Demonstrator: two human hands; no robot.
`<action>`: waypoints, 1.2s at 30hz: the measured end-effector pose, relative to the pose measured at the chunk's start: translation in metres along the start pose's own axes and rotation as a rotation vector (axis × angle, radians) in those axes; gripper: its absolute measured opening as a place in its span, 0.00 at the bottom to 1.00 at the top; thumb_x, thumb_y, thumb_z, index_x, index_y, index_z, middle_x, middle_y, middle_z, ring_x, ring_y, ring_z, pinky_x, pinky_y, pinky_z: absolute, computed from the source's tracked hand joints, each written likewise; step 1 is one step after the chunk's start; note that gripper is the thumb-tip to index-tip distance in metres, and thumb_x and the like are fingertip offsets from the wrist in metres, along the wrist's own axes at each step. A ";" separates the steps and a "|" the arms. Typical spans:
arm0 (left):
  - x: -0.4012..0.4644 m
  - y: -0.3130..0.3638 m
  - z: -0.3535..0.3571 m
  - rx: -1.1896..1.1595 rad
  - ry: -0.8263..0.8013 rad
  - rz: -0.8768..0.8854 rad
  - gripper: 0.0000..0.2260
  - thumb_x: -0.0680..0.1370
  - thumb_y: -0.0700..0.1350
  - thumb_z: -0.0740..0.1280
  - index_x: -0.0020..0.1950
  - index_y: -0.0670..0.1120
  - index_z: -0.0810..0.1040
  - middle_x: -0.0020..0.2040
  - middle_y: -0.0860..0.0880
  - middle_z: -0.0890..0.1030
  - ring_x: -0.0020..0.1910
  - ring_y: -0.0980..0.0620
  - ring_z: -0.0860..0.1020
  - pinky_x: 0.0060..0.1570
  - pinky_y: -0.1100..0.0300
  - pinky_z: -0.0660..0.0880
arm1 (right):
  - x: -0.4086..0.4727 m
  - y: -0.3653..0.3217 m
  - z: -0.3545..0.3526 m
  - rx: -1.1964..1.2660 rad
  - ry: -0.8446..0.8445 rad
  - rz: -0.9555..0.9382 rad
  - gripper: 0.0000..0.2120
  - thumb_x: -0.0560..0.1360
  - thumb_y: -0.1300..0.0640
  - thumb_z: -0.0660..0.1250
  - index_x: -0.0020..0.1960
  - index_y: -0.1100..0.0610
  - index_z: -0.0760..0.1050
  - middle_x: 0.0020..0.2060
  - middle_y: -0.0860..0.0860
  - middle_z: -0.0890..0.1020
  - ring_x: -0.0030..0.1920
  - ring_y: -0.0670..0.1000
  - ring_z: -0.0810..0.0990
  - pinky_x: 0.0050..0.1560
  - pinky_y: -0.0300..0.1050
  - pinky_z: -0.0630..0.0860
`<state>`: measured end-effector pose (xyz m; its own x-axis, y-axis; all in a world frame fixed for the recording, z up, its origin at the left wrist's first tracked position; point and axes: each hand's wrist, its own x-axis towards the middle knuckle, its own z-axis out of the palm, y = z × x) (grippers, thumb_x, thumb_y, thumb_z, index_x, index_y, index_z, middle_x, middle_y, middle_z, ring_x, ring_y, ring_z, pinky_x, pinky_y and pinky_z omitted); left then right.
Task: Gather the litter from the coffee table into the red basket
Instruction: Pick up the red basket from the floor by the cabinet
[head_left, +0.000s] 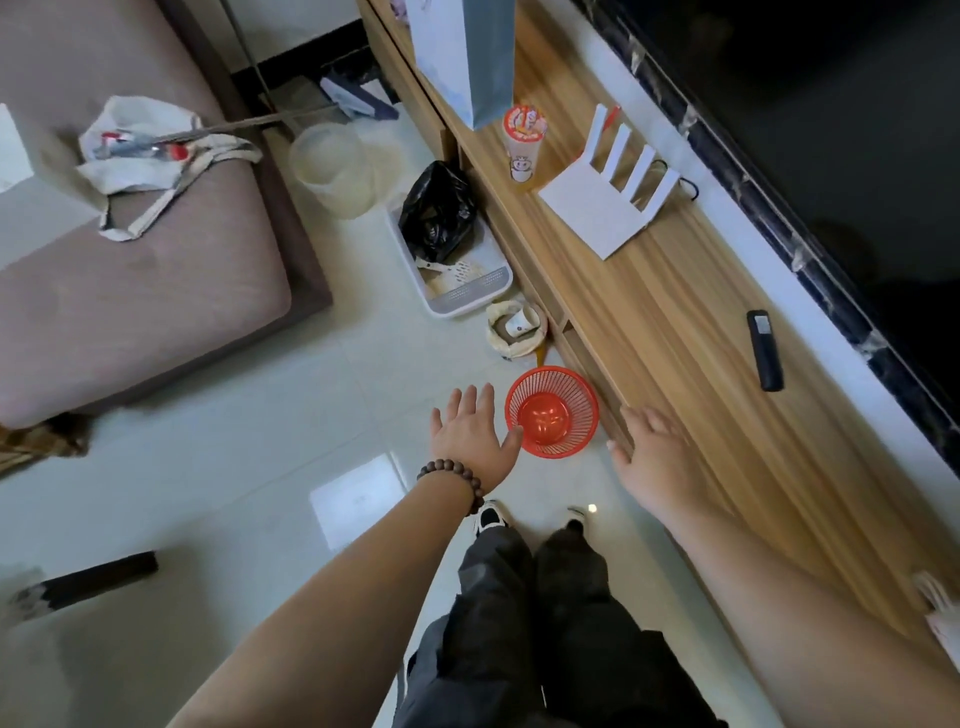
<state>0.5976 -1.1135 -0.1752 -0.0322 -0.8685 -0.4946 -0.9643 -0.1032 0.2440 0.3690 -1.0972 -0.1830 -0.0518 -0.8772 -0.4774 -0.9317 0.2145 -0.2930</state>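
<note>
Head view, looking down past both forearms. The red basket (551, 411) is seen standing upright on the floor (291, 395), mouth up, tucked against the near edge of the long wooden tabletop (675, 332). Nothing can be made out inside it.

Left hand (474, 431): fingers spread wide, palm down, nothing held; thumb tip is seen at or just touching the basket's left rim. A bead bracelet (453, 480) is worn at that wrist. Right hand (649, 452): open and flat, nothing held, laid over the tabletop's near edge just right of the basket.

Key relation: the basket lies between the two hands, slightly far of them, with the left hand nearer. Litter on the tabletop lies far and right of the hands: a drink cup (522, 143) with a red lid, upright, well apart from the basket, beside a tall paper bag (467, 57). A black remote (764, 349) lies along the tabletop's length on the right; likely not litter.

Judgement: gathering has not begun. The basket would best be lifted by the left hand, the right being freed for the reach toward the far cup.
</note>
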 end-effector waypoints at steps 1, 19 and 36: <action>0.008 -0.001 0.005 -0.006 -0.016 0.006 0.32 0.77 0.62 0.51 0.77 0.47 0.50 0.77 0.46 0.55 0.75 0.46 0.50 0.71 0.45 0.49 | 0.005 0.003 0.006 0.011 -0.007 0.010 0.26 0.78 0.51 0.60 0.74 0.56 0.60 0.73 0.58 0.64 0.73 0.59 0.61 0.71 0.54 0.61; 0.256 -0.041 0.316 -0.226 -0.120 -0.217 0.37 0.75 0.58 0.64 0.77 0.47 0.48 0.75 0.46 0.59 0.71 0.46 0.61 0.64 0.47 0.65 | 0.233 0.119 0.284 0.202 -0.119 0.138 0.38 0.76 0.50 0.64 0.77 0.49 0.44 0.75 0.54 0.59 0.72 0.57 0.65 0.64 0.59 0.73; 0.238 -0.043 0.279 -0.556 0.127 -0.278 0.18 0.75 0.45 0.67 0.63 0.42 0.69 0.52 0.45 0.79 0.43 0.52 0.75 0.30 0.65 0.69 | 0.232 0.103 0.249 0.614 0.039 0.269 0.14 0.76 0.55 0.65 0.61 0.49 0.71 0.51 0.47 0.81 0.52 0.50 0.80 0.52 0.50 0.80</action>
<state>0.5582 -1.1804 -0.5362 0.2638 -0.8204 -0.5073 -0.6504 -0.5397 0.5346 0.3506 -1.1716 -0.5306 -0.2773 -0.7712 -0.5731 -0.5113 0.6234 -0.5915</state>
